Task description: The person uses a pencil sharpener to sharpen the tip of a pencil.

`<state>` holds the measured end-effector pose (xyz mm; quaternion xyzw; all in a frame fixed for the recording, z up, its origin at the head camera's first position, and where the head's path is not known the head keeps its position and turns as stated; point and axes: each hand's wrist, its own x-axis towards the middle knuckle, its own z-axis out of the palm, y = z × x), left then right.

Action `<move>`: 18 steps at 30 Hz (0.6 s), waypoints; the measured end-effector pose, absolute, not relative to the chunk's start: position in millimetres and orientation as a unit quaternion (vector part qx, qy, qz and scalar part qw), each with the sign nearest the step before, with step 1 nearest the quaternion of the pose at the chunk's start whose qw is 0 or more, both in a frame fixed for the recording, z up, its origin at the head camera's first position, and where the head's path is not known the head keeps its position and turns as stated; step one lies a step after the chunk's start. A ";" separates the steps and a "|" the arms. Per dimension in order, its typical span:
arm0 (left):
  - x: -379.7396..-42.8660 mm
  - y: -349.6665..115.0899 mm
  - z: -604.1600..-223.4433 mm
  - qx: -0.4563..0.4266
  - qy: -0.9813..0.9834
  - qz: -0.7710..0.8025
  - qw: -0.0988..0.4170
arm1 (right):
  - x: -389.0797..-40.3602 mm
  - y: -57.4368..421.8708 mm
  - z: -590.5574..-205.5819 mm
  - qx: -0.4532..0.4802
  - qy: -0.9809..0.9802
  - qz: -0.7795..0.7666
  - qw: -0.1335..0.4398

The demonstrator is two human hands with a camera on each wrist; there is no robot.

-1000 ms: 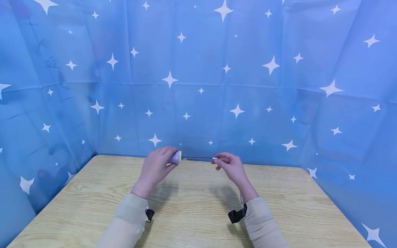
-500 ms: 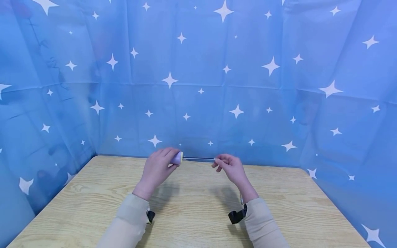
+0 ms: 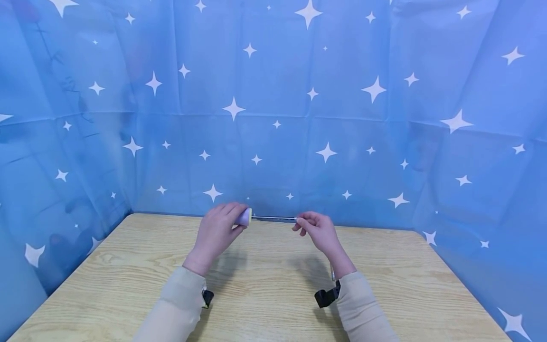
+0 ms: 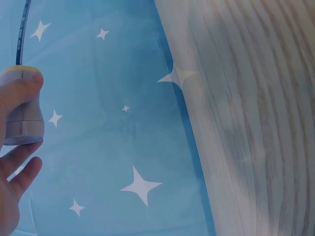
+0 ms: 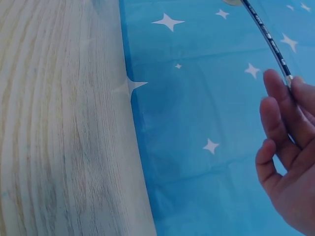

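Note:
My left hand (image 3: 215, 233) grips a lavender, waisted pencil sharpener (image 4: 24, 110) with a yellow rim, held sideways above the far table edge. Its thumb lies along the body in the left wrist view, with fingertips at the base. A slim dark pencil (image 3: 273, 218) with printed lettering runs from the sharpener's yellow end across to my right hand (image 3: 317, 232). Thumb and forefinger there pinch the pencil's pale end, and the other fingers stay loosely bent beside it. The pencil's other tip is hidden at or inside the sharpener.
Both hands are over the far part of a light wooden table (image 3: 273, 294). A blue curtain (image 3: 278, 137) with white stars hangs behind and along both sides. Black wrist straps with cameras (image 3: 326, 298) sit at the cuffs.
The left hand and sharpener have shifted very slightly right. The right hand has barely moved, and less of the pencil's pale end shows beyond its fingertips.

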<state>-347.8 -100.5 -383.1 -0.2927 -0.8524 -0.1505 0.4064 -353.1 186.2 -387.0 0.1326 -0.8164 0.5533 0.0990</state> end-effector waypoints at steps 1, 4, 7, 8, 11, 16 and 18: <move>-347.4 -100.3 -383.0 -0.292 -0.853 -0.151 0.406 | -353.3 186.4 -387.0 0.133 -0.816 0.553 0.099; -346.6 -99.9 -383.2 -0.289 -0.854 -0.150 0.406 | -354.0 186.8 -387.8 0.135 -0.816 0.553 0.099; -345.9 -99.8 -383.8 -0.285 -0.856 -0.148 0.405 | -355.1 186.8 -389.0 0.133 -0.816 0.554 0.097; -345.8 -99.8 -384.1 -0.286 -0.856 -0.147 0.404 | -354.9 186.8 -389.1 0.132 -0.816 0.555 0.097; -345.7 -99.7 -384.3 -0.285 -0.857 -0.145 0.403 | -354.1 186.5 -389.5 0.130 -0.815 0.557 0.096; -345.7 -99.3 -383.4 -0.285 -0.857 -0.143 0.404 | -353.5 184.7 -389.2 0.126 -0.811 0.562 0.101; -345.7 -99.2 -382.9 -0.285 -0.857 -0.142 0.406 | -352.8 183.7 -387.5 0.123 -0.808 0.568 0.099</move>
